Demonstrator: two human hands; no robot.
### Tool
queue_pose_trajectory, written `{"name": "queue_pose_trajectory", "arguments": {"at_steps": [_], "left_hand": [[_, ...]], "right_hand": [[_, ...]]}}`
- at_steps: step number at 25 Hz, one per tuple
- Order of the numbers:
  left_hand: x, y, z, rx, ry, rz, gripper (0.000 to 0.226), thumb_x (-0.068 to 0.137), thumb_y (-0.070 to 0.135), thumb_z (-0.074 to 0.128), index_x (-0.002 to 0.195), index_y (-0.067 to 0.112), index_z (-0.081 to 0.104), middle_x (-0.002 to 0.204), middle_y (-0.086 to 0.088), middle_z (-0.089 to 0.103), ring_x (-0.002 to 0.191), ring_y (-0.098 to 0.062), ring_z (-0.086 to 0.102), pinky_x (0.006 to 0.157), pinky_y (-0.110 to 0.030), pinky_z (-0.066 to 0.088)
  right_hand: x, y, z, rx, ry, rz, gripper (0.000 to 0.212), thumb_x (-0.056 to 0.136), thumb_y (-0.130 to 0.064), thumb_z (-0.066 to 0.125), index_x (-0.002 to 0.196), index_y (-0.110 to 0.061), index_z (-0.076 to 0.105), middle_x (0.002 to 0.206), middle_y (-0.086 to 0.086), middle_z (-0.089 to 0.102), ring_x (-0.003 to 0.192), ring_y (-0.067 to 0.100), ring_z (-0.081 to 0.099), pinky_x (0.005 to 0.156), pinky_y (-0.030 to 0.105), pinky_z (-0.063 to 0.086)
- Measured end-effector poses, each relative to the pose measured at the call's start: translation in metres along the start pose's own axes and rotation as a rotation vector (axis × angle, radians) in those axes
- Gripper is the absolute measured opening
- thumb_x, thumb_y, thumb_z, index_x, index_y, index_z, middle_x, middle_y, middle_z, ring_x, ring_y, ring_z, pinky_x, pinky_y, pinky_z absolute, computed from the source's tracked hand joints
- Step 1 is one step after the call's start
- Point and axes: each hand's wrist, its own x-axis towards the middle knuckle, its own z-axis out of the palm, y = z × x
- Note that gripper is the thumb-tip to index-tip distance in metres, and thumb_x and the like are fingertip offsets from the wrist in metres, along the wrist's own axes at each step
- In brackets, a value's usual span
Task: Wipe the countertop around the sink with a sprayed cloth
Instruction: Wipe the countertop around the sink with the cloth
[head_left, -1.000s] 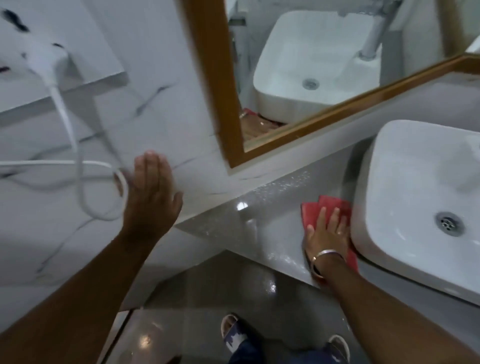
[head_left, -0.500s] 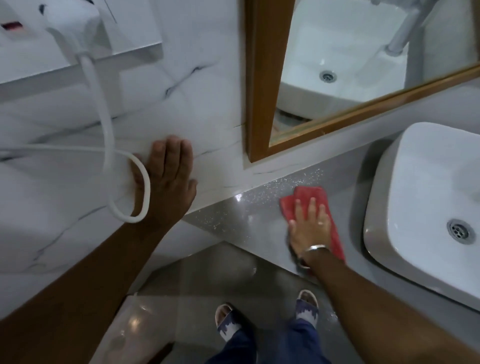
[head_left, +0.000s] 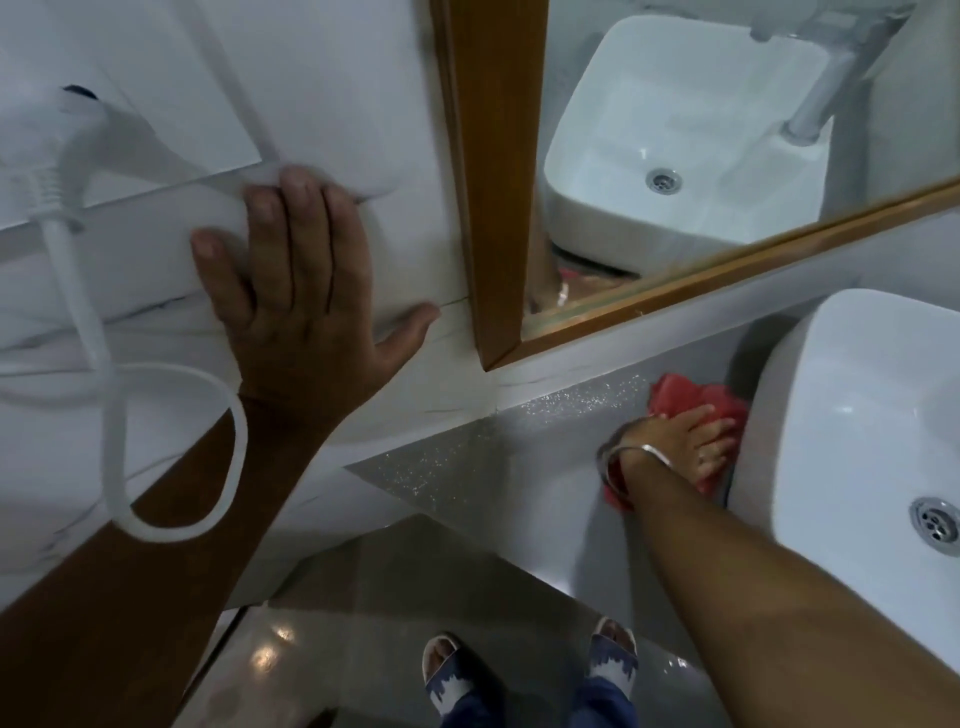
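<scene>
A red cloth (head_left: 680, 397) lies bunched on the grey speckled countertop (head_left: 498, 467), right against the left side of the white basin sink (head_left: 852, 415). My right hand (head_left: 675, 441), with a metal bangle on the wrist, presses flat on the cloth, fingers pointing toward the sink. Part of the cloth is hidden under the hand. My left hand (head_left: 306, 296) rests flat on the white marble wall, fingers spread, holding nothing.
A wood-framed mirror (head_left: 498, 182) hangs above the counter and reflects the sink. A white wall-mounted dryer (head_left: 78, 135) with a looped cord (head_left: 171, 447) sits left of my left hand. Glossy floor and my sandalled feet (head_left: 530, 670) are below the counter edge.
My right hand has slid the cloth to the right and back, up against the sink's side, and the cloth is now bunched. My left hand has shifted up the wall toward the mirror frame.
</scene>
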Motion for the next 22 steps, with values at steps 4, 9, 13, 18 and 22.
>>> {"name": "queue_pose_trajectory", "arguments": {"at_steps": [4, 9, 13, 18, 22], "left_hand": [[-0.004, -0.006, 0.014, 0.067, 0.053, 0.053, 0.108, 0.084, 0.064, 0.058, 0.153, -0.006, 0.014, 0.139, -0.031, 0.034, 0.151, -0.031, -0.009, 0.119, -0.046, -0.011], [-0.006, -0.005, 0.016, 0.011, -0.058, 0.093, 0.106, 0.087, 0.062, 0.054, 0.156, 0.002, 0.001, 0.164, -0.015, -0.015, 0.150, -0.024, -0.017, 0.090, -0.078, 0.039], [-0.005, -0.006, 0.015, 0.032, -0.068, 0.129, 0.101, 0.089, 0.057, 0.054, 0.156, 0.000, 0.005, 0.164, -0.011, -0.017, 0.150, -0.026, -0.015, 0.074, -0.081, 0.044], [-0.004, -0.004, 0.016, 0.053, -0.034, 0.115, 0.101, 0.088, 0.058, 0.052, 0.156, 0.000, 0.007, 0.165, -0.014, -0.013, 0.151, -0.029, -0.012, 0.080, -0.079, 0.041], [-0.010, -0.006, 0.019, 0.067, 0.017, 0.120, 0.101, 0.087, 0.059, 0.052, 0.156, 0.001, 0.006, 0.165, -0.014, -0.013, 0.151, -0.029, -0.012, 0.115, -0.063, 0.012]], "right_hand": [[0.049, -0.031, -0.008, -0.273, -0.098, -0.039, 0.071, 0.095, -0.040, 0.042, 0.155, -0.014, 0.015, 0.164, 0.022, 0.011, 0.148, 0.045, 0.011, 0.120, 0.052, 0.009], [-0.143, -0.013, 0.058, -0.527, -0.642, -1.109, 0.061, 0.096, -0.035, 0.032, 0.153, -0.015, 0.022, 0.163, 0.019, 0.014, 0.145, 0.048, 0.019, 0.113, 0.060, 0.022], [-0.167, -0.033, 0.051, -0.578, -0.742, -1.451, 0.055, 0.101, -0.041, 0.034, 0.152, -0.023, 0.026, 0.165, 0.013, 0.017, 0.147, 0.040, 0.020, 0.115, 0.056, 0.026], [-0.026, 0.016, -0.006, -0.649, -0.270, -1.334, 0.059, 0.099, -0.042, 0.036, 0.152, -0.015, 0.030, 0.163, 0.014, 0.014, 0.150, 0.038, 0.010, 0.122, 0.051, 0.001], [0.019, 0.007, -0.024, -0.320, -0.069, -0.376, 0.066, 0.098, -0.033, 0.039, 0.155, -0.007, 0.017, 0.163, 0.022, 0.012, 0.150, 0.040, 0.013, 0.123, 0.049, 0.012]]}}
